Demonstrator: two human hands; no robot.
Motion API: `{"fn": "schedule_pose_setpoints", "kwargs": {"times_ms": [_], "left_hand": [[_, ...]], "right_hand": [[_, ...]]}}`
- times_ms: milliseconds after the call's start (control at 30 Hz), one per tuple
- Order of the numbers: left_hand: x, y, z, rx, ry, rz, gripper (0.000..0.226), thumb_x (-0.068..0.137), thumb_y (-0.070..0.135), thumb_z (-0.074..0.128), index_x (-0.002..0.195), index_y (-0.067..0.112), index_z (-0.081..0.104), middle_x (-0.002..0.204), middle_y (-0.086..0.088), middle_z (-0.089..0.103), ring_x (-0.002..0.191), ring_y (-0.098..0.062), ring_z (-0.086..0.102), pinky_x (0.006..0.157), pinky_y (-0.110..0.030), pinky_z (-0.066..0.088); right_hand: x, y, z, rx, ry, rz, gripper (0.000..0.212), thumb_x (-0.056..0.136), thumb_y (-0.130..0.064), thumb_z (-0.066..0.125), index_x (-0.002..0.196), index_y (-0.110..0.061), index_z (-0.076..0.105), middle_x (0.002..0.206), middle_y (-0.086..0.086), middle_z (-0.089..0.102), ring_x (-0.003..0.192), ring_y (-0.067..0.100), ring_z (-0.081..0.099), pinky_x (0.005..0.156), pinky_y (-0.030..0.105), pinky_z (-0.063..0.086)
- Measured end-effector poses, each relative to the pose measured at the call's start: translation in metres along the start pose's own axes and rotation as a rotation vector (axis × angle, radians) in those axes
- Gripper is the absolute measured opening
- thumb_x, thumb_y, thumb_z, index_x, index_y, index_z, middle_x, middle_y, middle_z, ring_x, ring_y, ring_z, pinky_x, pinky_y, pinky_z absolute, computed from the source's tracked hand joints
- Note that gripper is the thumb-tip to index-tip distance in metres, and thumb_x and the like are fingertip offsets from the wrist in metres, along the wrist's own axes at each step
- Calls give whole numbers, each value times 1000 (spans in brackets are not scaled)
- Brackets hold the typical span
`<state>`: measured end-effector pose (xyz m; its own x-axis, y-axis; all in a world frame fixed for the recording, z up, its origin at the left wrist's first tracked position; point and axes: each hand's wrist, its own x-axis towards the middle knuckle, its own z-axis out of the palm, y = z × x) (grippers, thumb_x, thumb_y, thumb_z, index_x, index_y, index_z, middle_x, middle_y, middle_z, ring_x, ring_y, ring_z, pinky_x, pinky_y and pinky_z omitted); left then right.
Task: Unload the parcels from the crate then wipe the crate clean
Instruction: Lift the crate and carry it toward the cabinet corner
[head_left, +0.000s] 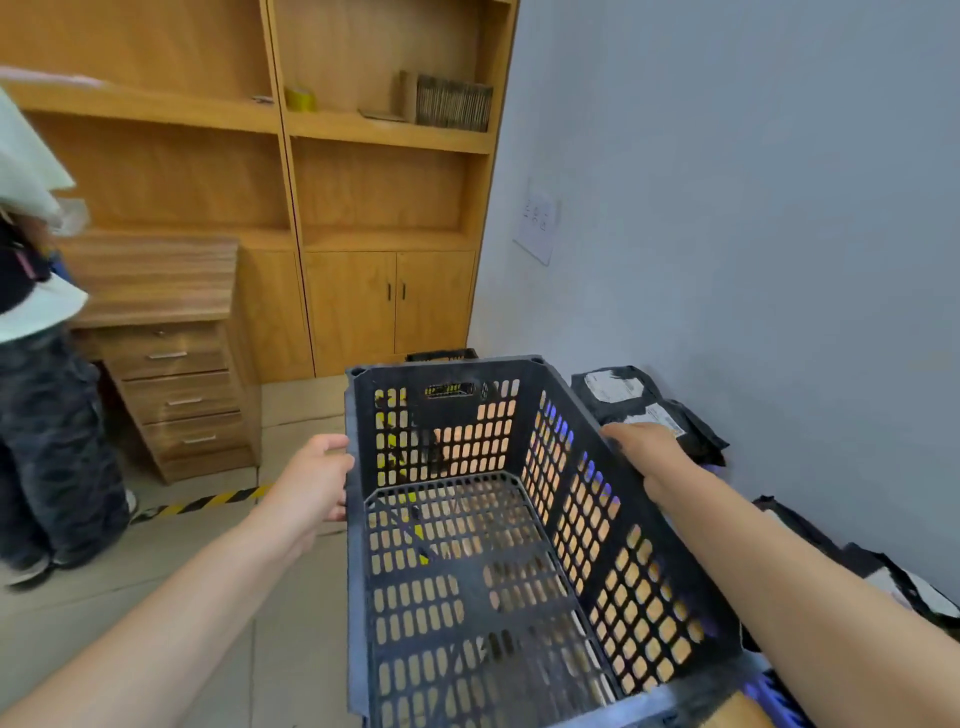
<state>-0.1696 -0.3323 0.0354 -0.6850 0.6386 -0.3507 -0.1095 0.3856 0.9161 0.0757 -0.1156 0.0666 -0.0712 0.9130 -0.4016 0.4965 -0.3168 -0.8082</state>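
A dark slotted plastic crate (576, 470) fills the centre of the head view, lifted off the floor and tilted, with nothing inside it. My left hand (317, 480) grips its left rim. My right hand (647, 449) grips its right rim. Black parcels with white labels (631, 395) lie on the floor by the wall, just beyond my right hand. More black parcels (883, 577) lie along the wall under my right forearm.
A person in patterned trousers (52, 441) stands at the left by a wooden drawer desk (171, 374). Wooden shelving with cabinet doors (384, 306) covers the far wall. Yellow-black floor tape (208, 501) runs left of the crate. Another black crate rim (441, 356) shows behind.
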Motion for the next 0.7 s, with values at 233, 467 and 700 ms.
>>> {"fn": "schedule_pose_setpoints", "kwargs": {"times_ms": [233, 467, 700], "left_hand": [[69, 25, -70, -15, 21, 27, 34, 99, 12, 39, 133, 13, 42, 104, -18, 61, 78, -26, 59, 62, -34, 49], [134, 54, -104, -29, 58, 34, 33, 99, 12, 40, 132, 11, 44, 93, -15, 61, 71, -23, 57, 57, -33, 48], [217, 83, -107, -20, 157, 46, 32, 99, 12, 41, 130, 10, 47, 92, -17, 58, 80, -29, 58, 83, -48, 49]], "right_hand": [[7, -59, 83, 31, -39, -40, 16, 91, -22, 59, 92, -6, 61, 82, 16, 65, 72, 31, 62, 63, 33, 51], [42, -99, 140, 61, -28, -38, 17, 89, -14, 58, 102, -2, 57, 78, 18, 61, 66, 30, 59, 56, 33, 49], [115, -151, 186, 91, -84, -14, 18, 96, -18, 49, 104, -4, 54, 81, 16, 54, 69, 27, 53, 56, 32, 45]]}}
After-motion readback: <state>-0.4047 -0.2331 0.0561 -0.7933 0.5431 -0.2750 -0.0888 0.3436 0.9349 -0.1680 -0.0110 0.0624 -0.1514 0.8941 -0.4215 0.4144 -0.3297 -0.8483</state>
